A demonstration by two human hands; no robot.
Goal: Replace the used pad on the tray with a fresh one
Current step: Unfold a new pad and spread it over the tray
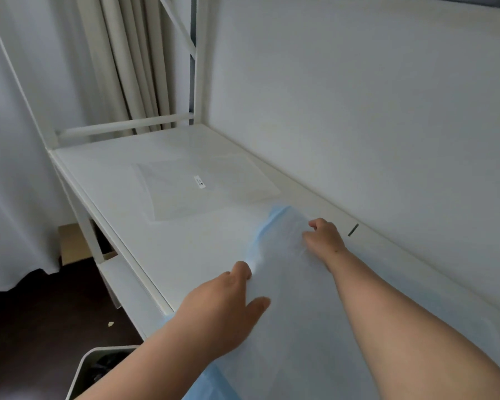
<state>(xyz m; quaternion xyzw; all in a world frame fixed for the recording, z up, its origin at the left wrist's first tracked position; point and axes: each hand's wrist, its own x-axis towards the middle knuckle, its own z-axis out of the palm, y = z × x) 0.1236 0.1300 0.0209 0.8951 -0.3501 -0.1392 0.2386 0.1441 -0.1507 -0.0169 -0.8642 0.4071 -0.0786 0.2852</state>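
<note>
White wall and pale curtains close off the far side of the tray (104, 180), a long white shelf-like surface set in a white metal frame. From the head camera, our only view, we take the tray as our landmark. On its far half lies a flat clear plastic sleeve (205, 189) with a small label. On its near half lies the pad (295, 327), a thin sheet, white on top with a blue backing showing where its far edge is bunched and folded over.

Our left hand (225, 310) rests on the pad near the tray's front rim, fingers curled into the bunched edge, thumb spread flat on the sheet. Our right hand (324, 235), nearer the wall side of the tray, pinches the same rumpled edge with curled fingers.

We judge the pad light, limp and easily creased; it will sag and fold if lifted from one point, so holding two spread points along an edge suits it best. Below the tray's near end stands an open bin (98, 368).
</note>
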